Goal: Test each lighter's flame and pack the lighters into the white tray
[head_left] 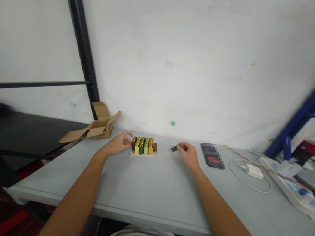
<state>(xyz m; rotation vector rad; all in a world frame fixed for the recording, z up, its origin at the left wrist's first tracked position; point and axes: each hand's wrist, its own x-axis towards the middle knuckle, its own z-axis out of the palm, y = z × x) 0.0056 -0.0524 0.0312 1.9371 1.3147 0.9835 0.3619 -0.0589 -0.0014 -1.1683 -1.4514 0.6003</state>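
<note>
Rows of lighters (142,149) in yellow, dark green, light green and orange, with shiny gold-and-black tops, stand upright in a low white tray (142,155) on the table. My left hand (120,143) is at the tray's left side, fingers curved and apart, the fingertips close to the end row; whether they touch it I cannot tell. One brown lighter (155,148) rests just right of the tray. Farther right, my right hand (188,153) pinches another brown lighter (174,148) between thumb and fingers, slightly above the tabletop, its gold end partly hidden by the fingers.
An opened cardboard box (100,127) lies at the back left by the wall. To the right are a phone (212,156), a white charger (254,171) with its cable, and a power strip (293,188). A bottle (312,145) stands at the far right.
</note>
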